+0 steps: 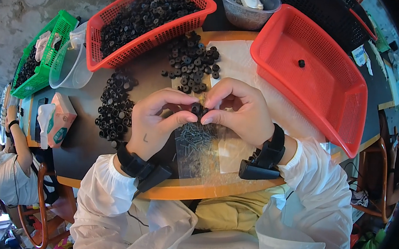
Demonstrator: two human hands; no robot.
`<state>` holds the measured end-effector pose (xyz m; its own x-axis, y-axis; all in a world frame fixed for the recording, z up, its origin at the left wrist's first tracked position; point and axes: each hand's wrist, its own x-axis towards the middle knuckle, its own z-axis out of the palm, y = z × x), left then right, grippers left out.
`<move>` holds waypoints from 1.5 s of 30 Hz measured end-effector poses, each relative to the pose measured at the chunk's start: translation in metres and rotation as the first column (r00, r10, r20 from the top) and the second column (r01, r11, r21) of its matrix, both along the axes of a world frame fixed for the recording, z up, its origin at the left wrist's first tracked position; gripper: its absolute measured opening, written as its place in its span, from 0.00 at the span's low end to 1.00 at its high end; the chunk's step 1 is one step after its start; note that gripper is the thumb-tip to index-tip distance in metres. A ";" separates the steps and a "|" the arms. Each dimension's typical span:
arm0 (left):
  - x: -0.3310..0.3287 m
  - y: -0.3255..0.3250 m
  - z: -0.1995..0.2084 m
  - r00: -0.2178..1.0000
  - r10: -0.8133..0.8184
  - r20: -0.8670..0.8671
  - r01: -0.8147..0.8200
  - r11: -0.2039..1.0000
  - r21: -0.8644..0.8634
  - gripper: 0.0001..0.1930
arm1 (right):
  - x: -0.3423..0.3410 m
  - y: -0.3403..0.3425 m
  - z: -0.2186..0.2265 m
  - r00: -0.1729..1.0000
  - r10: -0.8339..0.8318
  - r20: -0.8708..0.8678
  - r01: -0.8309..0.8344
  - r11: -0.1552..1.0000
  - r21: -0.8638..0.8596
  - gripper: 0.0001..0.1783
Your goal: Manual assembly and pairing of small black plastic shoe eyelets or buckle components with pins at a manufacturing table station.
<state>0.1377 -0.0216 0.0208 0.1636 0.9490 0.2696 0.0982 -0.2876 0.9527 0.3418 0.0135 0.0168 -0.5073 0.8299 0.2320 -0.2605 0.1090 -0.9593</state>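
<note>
Thumb and forefinger of my left hand (156, 117) pinch a small black round plastic part (195, 108). Directly opposite, my right hand (242, 110) pinches a second black piece (204, 111) against it; the fingers cover much of both, so I cannot tell whether they are joined. Just below the hands lies a heap of small metal screws (195, 137) on clear plastic. A pile of hollow black caps (114, 108) is left of my left hand. Beyond the fingertips sits a pile of black discs with centre holes (193, 64).
A red basket (155, 35) full of black parts stands far left. On the right, another red basket (307, 92) holds one black piece (301, 63). A clear tub (248, 5), a green basket (45, 62) and a tissue box (62, 121) surround the table. Another person (14, 173) sits left.
</note>
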 end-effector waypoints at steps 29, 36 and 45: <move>-0.006 0.003 0.010 0.942 0.018 -0.336 0.101 0.938 0.332 0.14 | -0.001 0.005 0.002 0.935 0.025 0.354 -0.184 0.887 0.424 0.20; -0.011 0.003 0.012 0.907 0.085 -0.413 0.097 0.911 0.400 0.12 | -0.001 0.003 -0.003 0.927 0.073 0.367 -0.210 0.914 0.347 0.17; -0.008 0.002 0.006 0.977 -0.004 -0.214 0.090 0.915 0.394 0.21 | 0.004 0.004 0.007 0.907 0.124 0.404 -0.316 0.832 0.455 0.16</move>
<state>0.1297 -0.0200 0.0266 0.2977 0.7582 0.5801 0.2547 -0.6487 0.7172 0.3460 0.0172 0.0235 -0.7873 0.5025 0.3573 -0.0025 0.5769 -0.8168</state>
